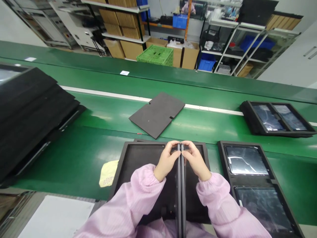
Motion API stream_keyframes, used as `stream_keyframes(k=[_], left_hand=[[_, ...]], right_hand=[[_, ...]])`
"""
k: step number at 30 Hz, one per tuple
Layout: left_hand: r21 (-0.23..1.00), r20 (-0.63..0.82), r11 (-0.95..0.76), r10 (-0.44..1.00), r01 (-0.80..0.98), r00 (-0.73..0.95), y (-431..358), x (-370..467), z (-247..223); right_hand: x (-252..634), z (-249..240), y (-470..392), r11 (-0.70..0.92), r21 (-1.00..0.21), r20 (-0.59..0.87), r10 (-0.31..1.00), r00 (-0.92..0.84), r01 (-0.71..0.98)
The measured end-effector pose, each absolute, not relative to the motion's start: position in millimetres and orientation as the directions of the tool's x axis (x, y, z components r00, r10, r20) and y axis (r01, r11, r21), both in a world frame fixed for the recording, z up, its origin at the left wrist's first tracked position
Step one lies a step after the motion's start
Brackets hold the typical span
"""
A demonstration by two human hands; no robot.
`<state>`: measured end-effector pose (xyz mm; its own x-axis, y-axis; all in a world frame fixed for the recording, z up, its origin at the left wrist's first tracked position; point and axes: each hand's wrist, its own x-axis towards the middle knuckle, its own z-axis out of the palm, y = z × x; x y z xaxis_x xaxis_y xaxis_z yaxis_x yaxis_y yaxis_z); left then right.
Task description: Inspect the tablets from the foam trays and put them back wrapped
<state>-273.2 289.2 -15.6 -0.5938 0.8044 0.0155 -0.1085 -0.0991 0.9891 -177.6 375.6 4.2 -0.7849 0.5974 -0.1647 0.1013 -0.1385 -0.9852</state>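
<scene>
My left hand (167, 161) is closed on the top end of a thin dark flat panel (178, 191), which stands on edge. Right beside it, a second similar panel (183, 201) is pinched at its top by my right hand (197, 162). Both panels are seen edge-on, so their faces are hidden, and they stand almost touching. Under my hands and forearms lies a black foam tray (138, 157). To the right, another black tray (263, 181) holds two glossy rectangular screens (246, 160).
A notched dark foam sheet (159, 114) lies ahead on the green conveyor table (106, 115). Stacked black trays (29, 115) crowd the left. More trays with screens (277, 120) sit far right. A yellow cloth (108, 173) rests left of the tray. Shelves and a green crate (156, 55) stand beyond.
</scene>
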Motion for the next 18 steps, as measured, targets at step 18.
stream_keyframes(k=[18], left_hand=[[0.974,0.069,-0.157,0.893,-0.163,-0.444,283.6,-276.8,-19.9]], right_hand=[[-165.0,-1.4,383.1,-0.141,-0.988,-0.122,0.477,-0.871,0.061]])
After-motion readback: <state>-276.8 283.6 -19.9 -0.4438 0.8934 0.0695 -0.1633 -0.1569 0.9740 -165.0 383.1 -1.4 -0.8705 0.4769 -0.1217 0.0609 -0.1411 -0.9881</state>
